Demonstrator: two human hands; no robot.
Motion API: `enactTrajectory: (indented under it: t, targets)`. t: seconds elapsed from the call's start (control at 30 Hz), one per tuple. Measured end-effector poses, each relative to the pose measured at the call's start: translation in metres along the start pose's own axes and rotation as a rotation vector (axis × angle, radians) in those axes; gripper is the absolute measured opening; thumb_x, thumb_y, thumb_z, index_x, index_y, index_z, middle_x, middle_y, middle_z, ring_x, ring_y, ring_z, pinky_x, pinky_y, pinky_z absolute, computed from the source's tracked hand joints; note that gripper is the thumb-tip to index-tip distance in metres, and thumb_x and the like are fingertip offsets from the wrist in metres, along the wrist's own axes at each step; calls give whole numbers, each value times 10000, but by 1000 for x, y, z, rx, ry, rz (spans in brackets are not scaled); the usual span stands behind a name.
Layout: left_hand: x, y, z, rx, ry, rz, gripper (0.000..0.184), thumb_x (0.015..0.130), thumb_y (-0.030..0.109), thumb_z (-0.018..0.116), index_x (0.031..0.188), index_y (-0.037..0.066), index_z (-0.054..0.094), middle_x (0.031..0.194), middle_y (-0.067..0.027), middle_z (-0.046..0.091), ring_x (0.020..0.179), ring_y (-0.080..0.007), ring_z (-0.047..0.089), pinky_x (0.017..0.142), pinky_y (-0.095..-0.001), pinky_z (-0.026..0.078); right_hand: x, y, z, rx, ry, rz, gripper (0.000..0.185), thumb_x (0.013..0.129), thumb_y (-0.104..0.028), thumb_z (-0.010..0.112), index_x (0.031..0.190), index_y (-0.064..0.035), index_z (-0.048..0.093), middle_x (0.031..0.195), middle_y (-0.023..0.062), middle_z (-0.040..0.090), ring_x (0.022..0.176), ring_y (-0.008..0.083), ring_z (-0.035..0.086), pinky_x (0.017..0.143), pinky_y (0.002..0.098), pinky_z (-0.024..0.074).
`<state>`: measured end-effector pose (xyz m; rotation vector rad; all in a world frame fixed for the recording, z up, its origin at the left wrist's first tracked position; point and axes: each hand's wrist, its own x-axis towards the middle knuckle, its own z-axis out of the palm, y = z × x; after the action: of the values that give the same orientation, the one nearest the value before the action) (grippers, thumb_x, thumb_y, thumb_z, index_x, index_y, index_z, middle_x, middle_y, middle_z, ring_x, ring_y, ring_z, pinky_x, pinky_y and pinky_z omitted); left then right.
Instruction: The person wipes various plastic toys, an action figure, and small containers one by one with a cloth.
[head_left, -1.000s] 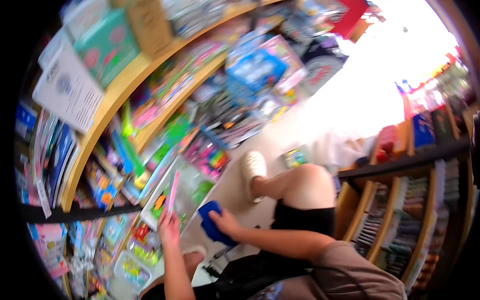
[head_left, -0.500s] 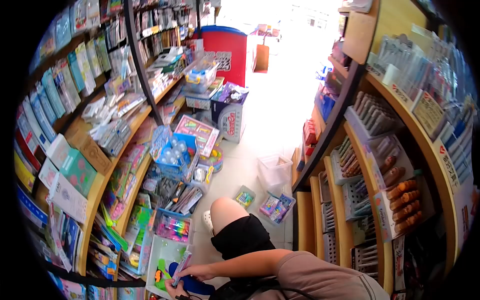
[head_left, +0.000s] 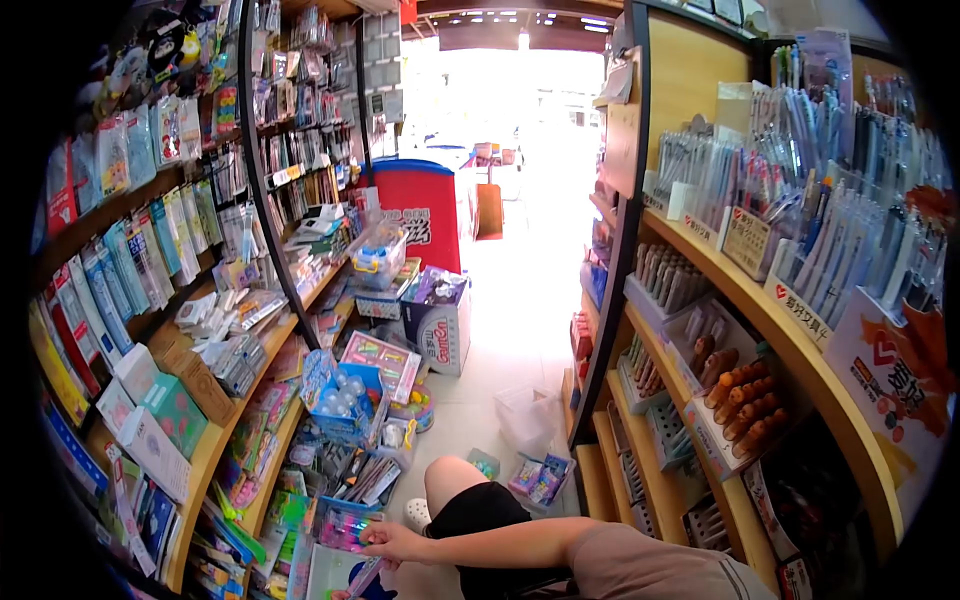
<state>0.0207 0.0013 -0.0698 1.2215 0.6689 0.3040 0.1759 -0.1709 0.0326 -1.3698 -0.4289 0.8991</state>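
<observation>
My right hand is over the low bins at bottom centre, its fingers curled at the upper end of a slim pink-and-purple packet. Only a sliver of my left hand shows at the bottom edge, beside the packet's lower end; its fingers are mostly cut off. Under the hands is a pale bin with something dark blue inside. Just beyond lies a tray of shiny pink and rainbow-coloured packs, close to my right fingertips.
Shelves of stationery packs line the left side. Pen racks stand on the right. A blue basket of clear balls and a carton sit along the left. On the floor are a clear tub and a tray of purple packs.
My view has tilted up, so the hands sit lower in it and the left is mostly out of frame. The packet is lower too, and my right hand appears nearer the pink tray.
</observation>
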Motion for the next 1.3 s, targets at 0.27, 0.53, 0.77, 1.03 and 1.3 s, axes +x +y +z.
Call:
enactTrajectory:
  t: [0.27, 0.53, 0.77, 1.03, 1.3]
  targets:
    - [-10, 29, 33, -43, 52, 6, 451, 766, -3, 586, 1194, -30, 449, 1062, -126, 523, 910, -217, 514, 796, -309, 442, -22, -59, -13, -611, -29, -289, 117, 705, -150, 645, 780, -64, 623, 682, 72, 599, 651, 203, 597, 584, 332, 472]
    - [-12, 39, 28, -108, 105, 2, 456, 762, 22, 585, 1196, -29, 455, 1065, -127, 523, 913, -221, 518, 793, -316, 450, -100, -257, -167, -1185, 705, -446, 166, 790, -61, 588, 936, 17, 567, 812, 119, 633, 689, 162, 614, 568, 313, 499]
    - [-18, 43, 15, -139, 150, 0, 461, 759, 43, 584, 1197, -28, 460, 1068, -128, 523, 916, -224, 522, 790, -322, 456, -272, -427, -221, -2103, 1370, 217, 246, 775, -209, 654, 941, -29, 632, 895, 157, 649, 843, 293, 644, 686, 386, 512]
    - [-22, 49, 3, -166, 182, 12, 468, 755, 67, 583, 1199, -26, 466, 1072, -129, 523, 919, -228, 526, 787, -329, 463, -363, -462, -173, -1935, 1529, 747, 302, 674, -191, 720, 945, -65, 678, 1021, 125, 647, 936, 298, 627, 740, 383, 515]
    - [-27, 43, -9, -223, 212, 53, 441, 760, 76, 566, 1178, -15, 459, 1041, -127, 512, 897, -230, 527, 769, -335, 469, -379, -430, -206, -1915, 1414, 954, 268, 677, -203, 701, 908, -68, 688, 977, 122, 660, 901, 277, 643, 716, 397, 513]
